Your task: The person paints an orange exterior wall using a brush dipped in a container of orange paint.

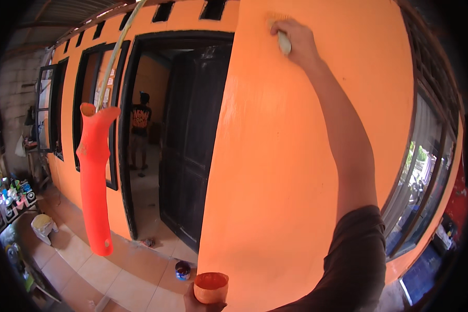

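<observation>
High on the orange wall (275, 156), my right hand (299, 44) is closed around a paintbrush with a pale handle (284, 43). Its bristles (278, 20) lie against the wall surface. Low in front of me, my left hand (196, 301) grips a small round cup (211, 289), orange inside and out, close to the wall's lower left edge. Most of the left fingers are hidden behind the cup. To the left, a bright red-orange, handle-shaped piece (94, 182) hangs upright below a thin pale rod or cord (111, 62).
A black door (195, 135) stands ajar left of the wall; a person (140, 125) is inside. On the tiled floor (96, 273) are a dark blue can (182, 270) and a white stool (44, 228). A window (418, 171) lies to the right.
</observation>
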### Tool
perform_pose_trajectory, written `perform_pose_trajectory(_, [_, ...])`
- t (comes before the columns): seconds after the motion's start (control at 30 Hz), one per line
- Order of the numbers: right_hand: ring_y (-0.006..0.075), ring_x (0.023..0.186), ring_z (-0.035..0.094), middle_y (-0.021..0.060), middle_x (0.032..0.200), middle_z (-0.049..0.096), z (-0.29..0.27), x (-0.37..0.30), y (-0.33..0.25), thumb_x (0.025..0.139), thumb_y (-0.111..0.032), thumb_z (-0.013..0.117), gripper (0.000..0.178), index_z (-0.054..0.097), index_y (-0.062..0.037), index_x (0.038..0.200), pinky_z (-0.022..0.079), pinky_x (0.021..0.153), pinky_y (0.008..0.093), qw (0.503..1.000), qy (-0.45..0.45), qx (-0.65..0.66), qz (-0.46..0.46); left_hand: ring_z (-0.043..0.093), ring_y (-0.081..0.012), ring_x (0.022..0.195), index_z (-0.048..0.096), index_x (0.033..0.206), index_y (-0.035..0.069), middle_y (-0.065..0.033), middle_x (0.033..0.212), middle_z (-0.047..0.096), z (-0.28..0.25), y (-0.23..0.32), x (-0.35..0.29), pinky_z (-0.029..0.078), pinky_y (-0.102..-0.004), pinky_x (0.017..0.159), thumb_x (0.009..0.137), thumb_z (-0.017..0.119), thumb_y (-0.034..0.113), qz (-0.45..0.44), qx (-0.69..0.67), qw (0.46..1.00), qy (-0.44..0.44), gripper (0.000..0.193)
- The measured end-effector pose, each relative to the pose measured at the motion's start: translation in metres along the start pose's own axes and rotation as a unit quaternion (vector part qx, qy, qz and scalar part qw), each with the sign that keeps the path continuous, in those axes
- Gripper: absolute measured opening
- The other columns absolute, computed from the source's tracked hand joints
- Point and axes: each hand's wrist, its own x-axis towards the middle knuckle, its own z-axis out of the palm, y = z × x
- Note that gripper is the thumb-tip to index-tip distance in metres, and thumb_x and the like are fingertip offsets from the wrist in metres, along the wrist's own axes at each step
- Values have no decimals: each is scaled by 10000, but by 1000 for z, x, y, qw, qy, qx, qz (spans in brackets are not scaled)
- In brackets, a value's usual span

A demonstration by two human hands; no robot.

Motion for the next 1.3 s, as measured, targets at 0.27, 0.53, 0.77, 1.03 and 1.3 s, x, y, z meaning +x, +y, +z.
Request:
perform_pose_trajectory(0.27, [259, 928, 625, 58, 941, 660, -82, -154, -186, 592, -33, 717, 291, 613, -124, 847, 520, 752, 340, 937, -271, 219, -32, 644, -209, 970, 529, 1170, -6, -124, 1073, 654, -18, 6, -10, 538, -357, 819, 447, 933, 230, -32, 71, 997, -6, 861])
perform_pose_trajectory(0.53, [145, 798, 615, 11, 825, 654, -48, -26, -59, 662, -113, 740, 173, 657, -107, 814, 500, 742, 287, 919, -260, 263, 136, 642, -220, 999, 517, 1197, 0, -124, 1100, 648, -12, 12, -20, 533, -371, 859, 468, 921, 179, -38, 75, 996, 20, 853])
perform_pose_trajectory(0.77, [253, 619, 621, 166, 693, 617, -25, 110, 24, 744, 25, 519, 123, 621, -36, 717, 500, 613, 375, 991, 83, 89, 48, 636, -177, 885, 527, 1226, 36, -80, 1016, 654, 3, 14, -21, 528, -300, 750, 614, 765, 9, 30, 30, 997, 59, 658])
perform_pose_trajectory(1.03, [235, 740, 628, 88, 757, 660, 23, 27, -23, 695, -57, 634, 45, 625, -92, 722, 502, 662, 325, 998, 59, -33, 12, 648, -191, 964, 529, 1180, -10, -125, 1059, 666, -26, 16, -15, 538, -348, 825, 457, 945, 258, -24, 114, 991, 70, 876])
perform_pose_trajectory(1.3, [271, 1050, 571, 101, 1074, 560, -19, -214, -232, 732, -103, 599, 135, 586, -116, 865, 549, 709, 359, 993, -112, 38, 29, 634, -203, 992, 517, 1202, -7, -121, 1081, 651, -25, 20, -16, 527, -353, 848, 470, 925, 190, -15, 140, 989, 48, 861])
